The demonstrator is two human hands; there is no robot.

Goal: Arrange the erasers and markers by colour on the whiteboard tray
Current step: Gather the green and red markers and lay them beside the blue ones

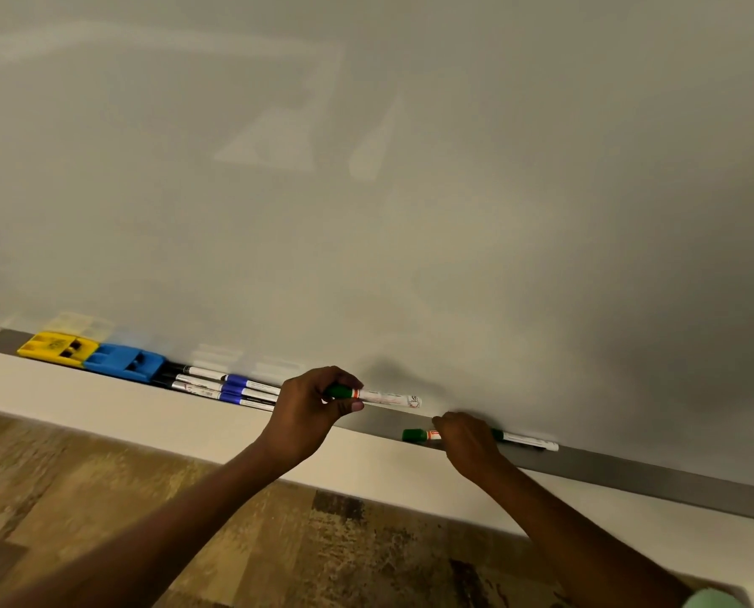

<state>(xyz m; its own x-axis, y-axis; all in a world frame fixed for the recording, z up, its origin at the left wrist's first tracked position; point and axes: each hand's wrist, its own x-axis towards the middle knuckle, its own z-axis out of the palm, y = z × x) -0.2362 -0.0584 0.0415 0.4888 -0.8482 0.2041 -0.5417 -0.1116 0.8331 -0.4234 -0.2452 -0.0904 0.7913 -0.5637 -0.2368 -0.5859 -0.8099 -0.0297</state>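
Gripping a green marker (pixel 373 397) by its cap end, the left hand (pixel 309 414) is carrying it just above the tray (pixel 629 469), likely to join the green markers (pixel 414 435) lying under the right hand's (pixel 469 441) curled fingers, whose grasp I cannot tell.

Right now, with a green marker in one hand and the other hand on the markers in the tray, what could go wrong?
1. The left hand pinches its green marker only near the cap, off the tray; the long free end could tip out and drop to the floor.
2. The right hand covers two green markers on the narrow ledge; a nudge could roll one off the front edge.
3. Setting the marker down leftward could jostle the blue markers.
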